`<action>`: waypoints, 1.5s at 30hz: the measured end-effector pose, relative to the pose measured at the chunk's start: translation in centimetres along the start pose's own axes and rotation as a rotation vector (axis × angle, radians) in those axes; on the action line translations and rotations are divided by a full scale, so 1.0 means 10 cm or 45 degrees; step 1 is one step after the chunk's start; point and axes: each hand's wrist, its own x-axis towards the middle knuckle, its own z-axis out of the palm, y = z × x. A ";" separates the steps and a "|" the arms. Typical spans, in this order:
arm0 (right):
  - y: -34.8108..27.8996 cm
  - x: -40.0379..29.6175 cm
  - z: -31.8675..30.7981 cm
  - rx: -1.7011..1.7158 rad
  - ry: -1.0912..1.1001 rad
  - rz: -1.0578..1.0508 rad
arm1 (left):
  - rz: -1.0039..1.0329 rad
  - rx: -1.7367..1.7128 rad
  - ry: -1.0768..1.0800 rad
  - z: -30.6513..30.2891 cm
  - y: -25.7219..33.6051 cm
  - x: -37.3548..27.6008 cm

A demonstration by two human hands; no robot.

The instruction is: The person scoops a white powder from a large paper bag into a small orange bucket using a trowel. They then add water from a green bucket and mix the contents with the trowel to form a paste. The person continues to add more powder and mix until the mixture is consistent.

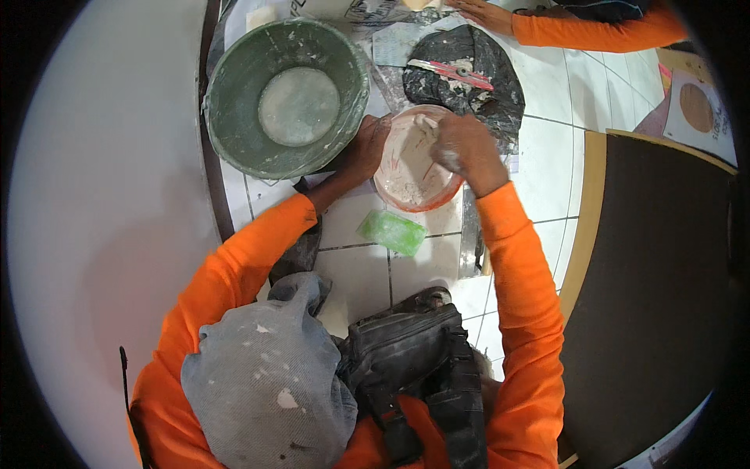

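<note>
A round red plastic bowl [430, 206] holds whitish, plaster-like paste [404, 170] and sits on the tiled floor in front of me. My left hand [370, 143] grips its left rim. Over the bowl's right side, my right hand [469, 143] is curled and blurred by motion. A paste-coated lump [426, 126] shows beside its fingers; whether I hold a tool there is hidden. Just below the bowl lies a green, powder-dusted rectangular pad [394, 233]. The large dark green bucket [234, 126] stands left of my left hand, with cloudy liquid [300, 105] at its bottom.
Beyond the bowl, a red, paste-smeared tool [454, 74] rests on black plastic [498, 88]. Another person's hand [483, 14] reaches in at the top right. A pale wall or panel [105, 205] borders the left; a dark board with a wooden edge [656, 264] flanks the right.
</note>
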 end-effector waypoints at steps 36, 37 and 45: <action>-0.13 -0.40 -0.09 -0.213 -0.307 0.096 | -0.157 0.008 0.001 0.00 0.34 -0.05; -0.18 -0.42 -0.01 -0.210 -0.328 0.096 | -0.206 0.021 -0.011 -0.03 0.29 -0.03; -0.40 -0.92 0.05 -0.193 -0.502 0.083 | -0.199 0.059 0.031 0.04 0.34 -0.01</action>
